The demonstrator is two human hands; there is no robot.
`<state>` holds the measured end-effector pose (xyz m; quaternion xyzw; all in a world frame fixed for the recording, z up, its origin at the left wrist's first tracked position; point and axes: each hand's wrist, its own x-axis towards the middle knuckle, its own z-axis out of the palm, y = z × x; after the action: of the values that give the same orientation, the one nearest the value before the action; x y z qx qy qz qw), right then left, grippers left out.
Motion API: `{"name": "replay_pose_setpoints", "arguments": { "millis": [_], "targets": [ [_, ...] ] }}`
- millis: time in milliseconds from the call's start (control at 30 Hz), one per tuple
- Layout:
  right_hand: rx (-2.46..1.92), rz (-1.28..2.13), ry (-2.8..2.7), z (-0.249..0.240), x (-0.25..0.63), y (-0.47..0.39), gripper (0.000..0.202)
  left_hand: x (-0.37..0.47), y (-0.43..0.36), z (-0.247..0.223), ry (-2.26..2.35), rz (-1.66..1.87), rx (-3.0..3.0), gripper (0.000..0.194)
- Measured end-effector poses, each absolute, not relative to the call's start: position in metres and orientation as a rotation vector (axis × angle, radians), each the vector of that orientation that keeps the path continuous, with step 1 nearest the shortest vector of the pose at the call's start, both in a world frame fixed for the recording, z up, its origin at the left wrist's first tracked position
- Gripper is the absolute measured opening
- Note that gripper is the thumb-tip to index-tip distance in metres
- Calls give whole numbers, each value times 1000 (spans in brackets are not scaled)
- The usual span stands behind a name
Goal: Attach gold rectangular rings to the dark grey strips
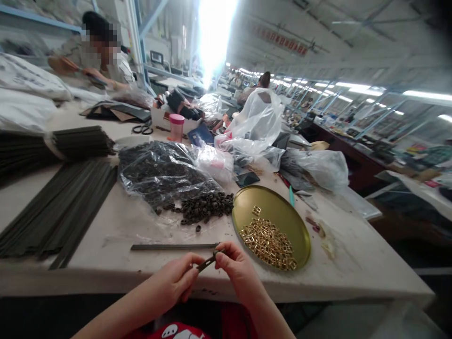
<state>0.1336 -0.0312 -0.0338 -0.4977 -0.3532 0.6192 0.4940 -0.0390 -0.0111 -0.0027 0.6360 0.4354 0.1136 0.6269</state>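
My left hand (181, 277) pinches a narrow dark strap (206, 263) with a slot in it, close to the table's front edge. At the strap's upper end the fingertips of my right hand (236, 266) are closed round it, by what looks like a small dark loop. Just behind my hands another dark strap (169, 246) lies flat. Small dark loops (203, 207) spill from a clear plastic bag (162, 169). To the right, a round gold tray (243, 202) holds a heap of gold buckles (270, 242), one lying apart from the others.
Dark straps (63, 207) lie in rows at the left, below a tied bundle (83, 141). Scissors (141, 129), a pink-lidded jar (176, 126) and plastic bags (256, 117) stand farther back. A co-worker (102, 56) sits across the table.
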Motion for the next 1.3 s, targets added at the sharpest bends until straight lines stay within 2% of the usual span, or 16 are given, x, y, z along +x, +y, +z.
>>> {"name": "replay_pose_setpoints", "arguments": {
  "millis": [133, 267, 333, 400, 433, 567, 733, 867, 1033, 1167, 1300],
  "targets": [
    [-1106, 1656, -744, -40, 117, -37, 25, -34, -11, -11, 1023, 437, 1415, 53],
    [-1122, 1609, -1008, -46, 125, -28, 28, -32, 1, -23, 1024, 542, 1395, 45],
    [-1353, 1297, -1376, -44, 154, -10, 23, -33, 10, -31, 1060, 520, 1352, 40],
    [-1825, 576, -1764, -41, 193, 16, 18, -32, 17, -39, 1079, 494, 1282, 41],
    [-1934, 406, -1777, -40, 214, 30, 17, -31, 19, -43, 1085, 487, 1243, 42],
    [-2150, 78, -1860, -47, 270, 80, 13, -21, 25, -48, 1101, 474, 1189, 41],
    [-2230, -123, -2089, -63, 282, 104, 22, -17, 29, -44, 1069, 412, 1210, 38],
    [-2131, -219, -2286, -54, 273, 99, 23, -16, 28, -38, 1064, 371, 1254, 33],
    [-1741, -206, -2537, -26, 225, 55, 16, -13, 23, -19, 1106, 469, 1332, 22],
    [-1171, -252, -2552, -1, 185, 9, 21, -14, 14, -4, 1059, 538, 1223, 31],
    [-950, -306, -2542, 11, 165, -16, 24, -18, 1, 5, 1030, 576, 1135, 33]
  ]
}}
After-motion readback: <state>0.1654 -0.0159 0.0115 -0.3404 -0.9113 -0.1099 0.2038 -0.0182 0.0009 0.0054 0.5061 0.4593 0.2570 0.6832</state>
